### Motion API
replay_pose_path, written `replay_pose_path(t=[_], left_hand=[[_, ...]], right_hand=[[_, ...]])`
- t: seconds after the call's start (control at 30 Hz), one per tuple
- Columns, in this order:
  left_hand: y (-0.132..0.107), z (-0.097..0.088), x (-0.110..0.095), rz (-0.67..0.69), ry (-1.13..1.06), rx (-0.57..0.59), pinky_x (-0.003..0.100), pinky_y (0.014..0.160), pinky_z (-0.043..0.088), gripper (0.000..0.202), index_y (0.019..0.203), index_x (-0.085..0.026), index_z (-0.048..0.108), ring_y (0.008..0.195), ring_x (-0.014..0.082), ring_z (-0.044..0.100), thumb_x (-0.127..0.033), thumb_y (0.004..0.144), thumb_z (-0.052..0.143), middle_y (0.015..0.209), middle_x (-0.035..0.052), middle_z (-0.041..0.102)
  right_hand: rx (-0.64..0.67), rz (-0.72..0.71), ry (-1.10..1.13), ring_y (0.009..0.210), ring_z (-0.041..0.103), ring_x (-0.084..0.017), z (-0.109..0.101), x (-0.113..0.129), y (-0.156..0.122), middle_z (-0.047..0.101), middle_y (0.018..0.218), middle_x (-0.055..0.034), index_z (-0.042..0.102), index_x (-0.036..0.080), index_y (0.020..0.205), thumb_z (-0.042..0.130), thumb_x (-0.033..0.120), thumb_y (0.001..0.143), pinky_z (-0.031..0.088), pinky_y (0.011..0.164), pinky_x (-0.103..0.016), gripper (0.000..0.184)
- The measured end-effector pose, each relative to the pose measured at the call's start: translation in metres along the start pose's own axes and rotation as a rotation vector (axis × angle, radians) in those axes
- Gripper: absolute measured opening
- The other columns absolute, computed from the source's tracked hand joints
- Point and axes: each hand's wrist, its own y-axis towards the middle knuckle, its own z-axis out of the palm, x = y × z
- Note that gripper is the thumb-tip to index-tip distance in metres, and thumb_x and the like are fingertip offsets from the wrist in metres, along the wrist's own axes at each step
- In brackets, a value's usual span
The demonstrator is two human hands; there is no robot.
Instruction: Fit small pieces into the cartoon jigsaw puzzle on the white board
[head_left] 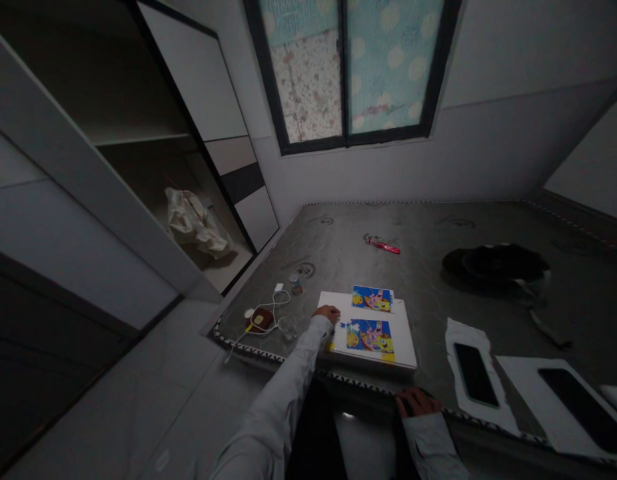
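From the camera on my head, I look down at a big gray mattress (438, 267) with a bumpy, quilted top. My landmark is the white board (406, 333). It is flat, shaped like a rectangle, and lies close to the near edge of the mattress. Its long side runs left to right.

My left hand (326, 313) rests on the left edge of the white board. My fingers look curled down onto it, but the hand is too small for me to tell how far open it is, or whether it pinches anything. My right hand (416, 402) is just past the near right corner of the board, lying on the patterned edge of the mattress. Its fingers are bent over that edge, and it holds nothing that I can see.

On the board lies a colorful puzzle (369, 335), blue with yellow and pink cartoon shapes. It is wider than it is tall, so its long side runs the same way as the board. Its left side looks bumpy. Behind it, at the far edge of the board, lies a small picture (372, 299) with the same colors.

Left of the board lies a white cable (274, 310), all curly. Right of the board lies a dark phone (474, 374) on white paper. Far behind the board lies a little red wrapper (383, 246).
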Motion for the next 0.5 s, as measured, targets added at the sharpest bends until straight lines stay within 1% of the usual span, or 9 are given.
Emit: replay_pose_path(t=[0.13,0.27,0.4,0.5], left_hand=[[-0.004,-0.016,0.017,0.041,0.043,0.081,0.052,0.112,0.065,0.030,0.134,-0.019,0.077,0.128,0.0281,0.074,-0.039,0.111,0.076,0.144,0.0126,0.076],[-0.008,-0.025,0.025,0.065,0.067,0.136,0.052,0.110,0.066,0.030,0.133,-0.019,0.077,0.126,0.0278,0.075,-0.040,0.110,0.077,0.142,0.0123,0.076],[-0.011,-0.030,0.028,0.083,0.077,0.173,0.050,0.106,0.067,0.031,0.133,-0.019,0.076,0.122,0.0270,0.076,-0.040,0.110,0.078,0.138,0.0116,0.077],[-0.013,-0.026,0.027,0.099,0.086,0.158,0.051,0.107,0.067,0.032,0.134,-0.019,0.076,0.123,0.0275,0.076,-0.039,0.110,0.078,0.139,0.0118,0.076]], right_hand=[[-0.012,-0.001,-0.005,0.109,0.078,-0.028,-0.002,0.003,0.000,0.087,0.113,-0.0079,0.086,0.031,0.099,0.056,0.034,0.110,0.049,0.099,-0.046,0.033],[-0.005,-0.005,-0.008,0.108,0.078,-0.029,-0.003,0.004,0.000,0.087,0.113,-0.0078,0.086,0.031,0.099,0.056,0.032,0.109,0.050,0.097,-0.046,0.031],[0.002,-0.014,-0.009,0.109,0.078,-0.029,-0.002,0.002,0.000,0.087,0.114,-0.0079,0.086,0.031,0.100,0.056,0.030,0.108,0.051,0.096,-0.046,0.031],[0.001,-0.024,-0.004,0.108,0.078,-0.028,0.000,-0.001,-0.001,0.086,0.112,-0.0078,0.086,0.031,0.100,0.056,0.029,0.109,0.050,0.096,-0.046,0.031]])
